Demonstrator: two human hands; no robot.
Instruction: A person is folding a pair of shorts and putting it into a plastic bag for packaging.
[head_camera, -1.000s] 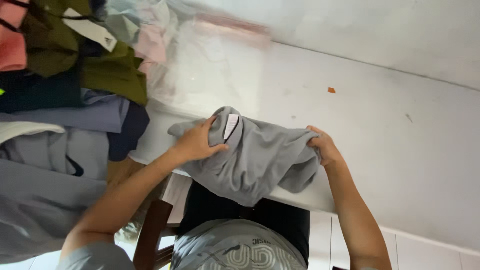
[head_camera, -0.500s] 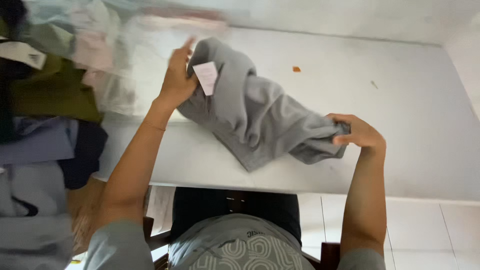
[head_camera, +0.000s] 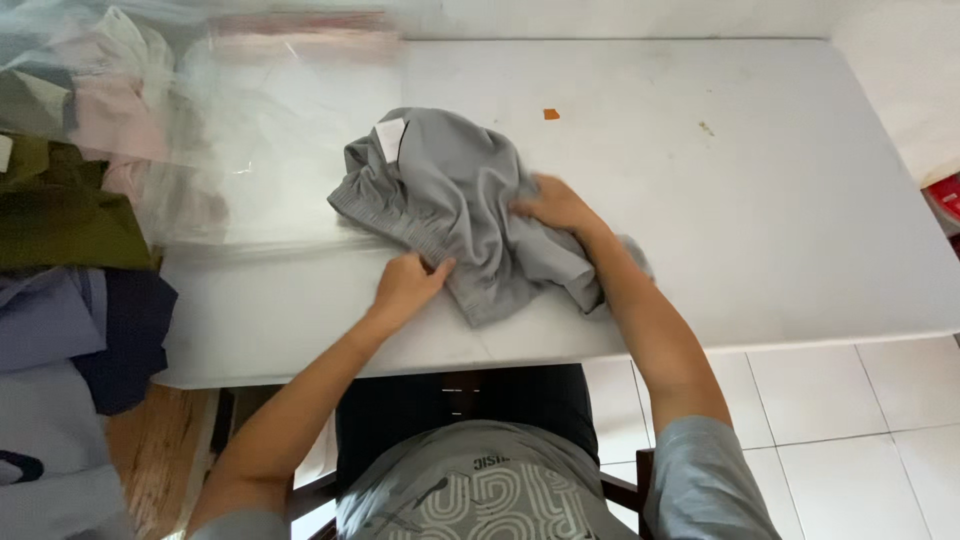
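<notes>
The left hand (head_camera: 405, 285) is closed on the ribbed waistband edge of a crumpled grey knitted garment (head_camera: 455, 205), while the right hand (head_camera: 555, 205) is pressed, fingers curled, into its bunched middle. The garment lies at the centre of the frame on the white surface (head_camera: 760, 190). Spreading appears to be in hand; next, the cloth would need pulling flat. Piled clothes (head_camera: 60, 250) are seen at the left.

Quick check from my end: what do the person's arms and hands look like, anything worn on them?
Both arms are bare from the short grey sleeves down. The left hand and right hand are bare too: no gloves, and no watch, ring or band shows. The right sleeve is plain grey with no marking visible.
</notes>
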